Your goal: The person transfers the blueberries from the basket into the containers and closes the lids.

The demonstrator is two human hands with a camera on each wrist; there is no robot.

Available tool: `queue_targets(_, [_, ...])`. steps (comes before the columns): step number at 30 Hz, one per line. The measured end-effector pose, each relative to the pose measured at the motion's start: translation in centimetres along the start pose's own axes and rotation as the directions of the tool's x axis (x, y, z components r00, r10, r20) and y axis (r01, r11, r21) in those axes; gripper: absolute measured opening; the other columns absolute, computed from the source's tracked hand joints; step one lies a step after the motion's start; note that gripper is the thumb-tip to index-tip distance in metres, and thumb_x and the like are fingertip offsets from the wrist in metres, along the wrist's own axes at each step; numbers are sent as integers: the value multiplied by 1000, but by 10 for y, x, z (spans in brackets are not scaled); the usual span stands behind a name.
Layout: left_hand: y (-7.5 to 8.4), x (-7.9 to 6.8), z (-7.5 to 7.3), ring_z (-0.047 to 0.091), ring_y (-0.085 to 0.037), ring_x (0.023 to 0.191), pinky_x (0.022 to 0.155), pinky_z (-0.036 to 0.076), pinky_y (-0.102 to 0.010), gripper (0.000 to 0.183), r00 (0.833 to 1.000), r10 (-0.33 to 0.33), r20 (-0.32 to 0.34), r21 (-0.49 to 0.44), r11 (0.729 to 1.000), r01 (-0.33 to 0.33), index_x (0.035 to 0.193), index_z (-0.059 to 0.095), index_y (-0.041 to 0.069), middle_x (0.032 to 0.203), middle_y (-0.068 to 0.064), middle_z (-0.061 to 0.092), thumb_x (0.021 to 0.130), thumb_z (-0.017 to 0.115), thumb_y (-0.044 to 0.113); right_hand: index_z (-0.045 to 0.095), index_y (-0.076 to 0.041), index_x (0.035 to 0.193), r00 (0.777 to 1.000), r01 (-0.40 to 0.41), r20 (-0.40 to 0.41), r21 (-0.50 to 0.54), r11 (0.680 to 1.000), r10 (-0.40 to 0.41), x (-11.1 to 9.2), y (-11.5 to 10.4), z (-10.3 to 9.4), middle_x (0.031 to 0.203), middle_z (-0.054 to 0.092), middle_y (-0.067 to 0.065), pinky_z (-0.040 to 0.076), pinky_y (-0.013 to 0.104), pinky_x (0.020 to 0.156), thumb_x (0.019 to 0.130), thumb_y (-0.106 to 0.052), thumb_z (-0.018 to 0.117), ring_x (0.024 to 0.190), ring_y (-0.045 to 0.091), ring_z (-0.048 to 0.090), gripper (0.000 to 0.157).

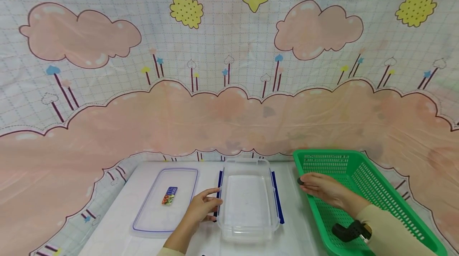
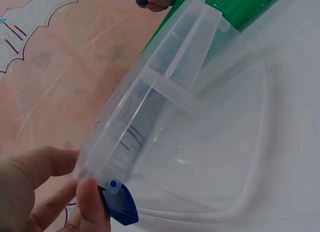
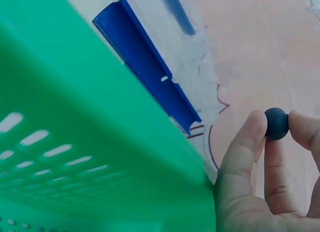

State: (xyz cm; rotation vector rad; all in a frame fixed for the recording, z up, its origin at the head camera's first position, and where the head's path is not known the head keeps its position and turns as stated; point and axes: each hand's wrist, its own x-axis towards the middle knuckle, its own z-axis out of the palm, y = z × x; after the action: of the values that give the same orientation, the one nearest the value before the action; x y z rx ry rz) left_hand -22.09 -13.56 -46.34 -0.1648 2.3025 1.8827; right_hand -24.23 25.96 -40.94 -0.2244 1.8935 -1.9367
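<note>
A clear plastic box [image 1: 247,230] with blue side clips stands in the middle of the white table in the head view. My left hand [image 1: 202,206] grips its left edge, near a blue clip [image 2: 121,207] that hangs outward. My right hand [image 1: 322,188] is over the left rim of the green basket [image 1: 315,212]. Between its thumb and fingers it pinches a small dark blue ball [image 3: 276,124], which also shows at the top of the left wrist view. The right blue clip [image 1: 277,198] is folded out too.
Left of the box lies a clear lid [image 1: 150,216] with a blue border and a colourful label [image 1: 169,195]. The perforated basket takes up the table's right side. Behind the table hangs a patterned cloth [image 1: 229,124]. A black wrist device [image 1: 348,231] sits on my right wrist.
</note>
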Motion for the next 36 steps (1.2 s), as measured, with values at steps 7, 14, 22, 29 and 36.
queue_targets(7, [0,1,0,62,-19,80,56,57,-29,51,1000,-8,6,0,1000,8,135,57,7,102,-9,66,87,71,15,59,-3,117,1000,16,12,31,999,-16,7,-1,12,119,55,10,53,26,94,101,-12,54,103,10,62,18])
queue_targets(14, [2,1,3,63,-20,81,57,58,-30,50,1000,-8,-4,6,1000,8,134,59,7,104,-11,66,87,72,16,64,-8,107,999,28,35,101,994,-31,21,1,27,101,64,1,55,22,86,100,-6,53,94,10,66,13])
queue_targets(22, [1,1,4,61,-20,81,57,58,-29,49,1000,-7,-7,15,1000,8,134,58,7,102,-11,65,88,71,17,59,5,117,1000,14,-1,59,998,-14,36,7,41,104,62,4,55,22,87,99,-10,56,94,9,65,24])
queue_targets(29, [2,0,3,60,-20,81,58,58,-29,49,1000,-7,-6,11,1000,7,135,58,7,104,-12,66,88,71,17,63,-1,110,1000,-1,9,68,998,0,49,10,55,98,65,2,55,23,86,99,-7,56,93,11,66,14])
queue_targets(36, [0,-1,2,58,-19,79,57,57,-29,49,1000,-13,-16,-6,1000,13,135,58,8,102,-10,66,88,70,16,57,8,118,1000,-14,-5,51,999,14,60,11,69,100,65,5,55,23,86,99,-7,56,91,10,66,25])
